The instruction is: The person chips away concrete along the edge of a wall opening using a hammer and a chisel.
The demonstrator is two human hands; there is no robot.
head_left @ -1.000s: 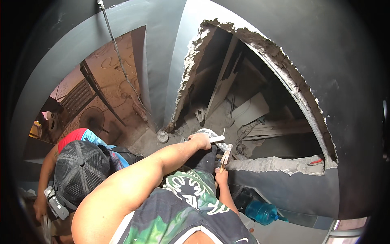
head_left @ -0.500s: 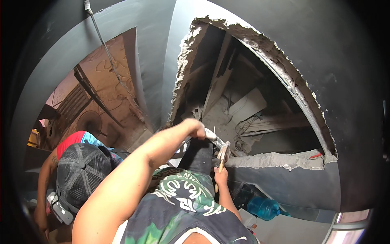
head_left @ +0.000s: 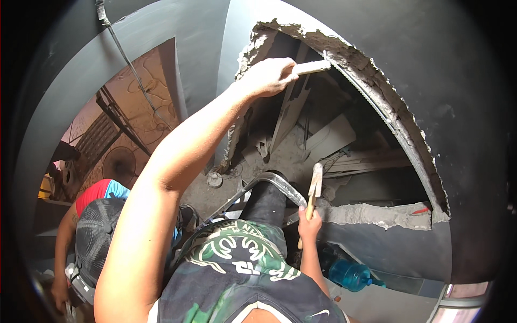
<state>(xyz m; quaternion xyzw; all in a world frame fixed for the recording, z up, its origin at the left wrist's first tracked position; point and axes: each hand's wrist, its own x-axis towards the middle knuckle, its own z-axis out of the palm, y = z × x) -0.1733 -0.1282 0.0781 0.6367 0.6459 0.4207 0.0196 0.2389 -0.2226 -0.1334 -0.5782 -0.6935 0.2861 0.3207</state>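
Observation:
My left hand (head_left: 272, 76) is raised high, closed around the end of a short pale bar-shaped tool (head_left: 313, 67). A thin piece stands up at the tool's far tip, close to the rough upper edge of a broken wall opening (head_left: 344, 53); I cannot tell whether they touch. Lower down, my right hand (head_left: 309, 227) grips a hammer (head_left: 314, 191) by its wooden handle, its dusty head pointing upward. A curved grey strip (head_left: 283, 185) arches across my dark-clad leg and ends beside the right hand. Whether that hand also holds the strip cannot be made out.
A co-worker in a dark mesh cap (head_left: 97, 231) bends close by at lower left. Boards and rubble (head_left: 334, 137) lie inside the opening. Its broken sill (head_left: 377, 214) runs to the right. A blue water jug (head_left: 347, 275) lies below it. A cable (head_left: 126, 56) hangs at upper left.
My left hand has risen from beside my leg to the opening's upper edge with the pale tool. The hammer has shifted slightly right, leaving the curved strip in fuller view.

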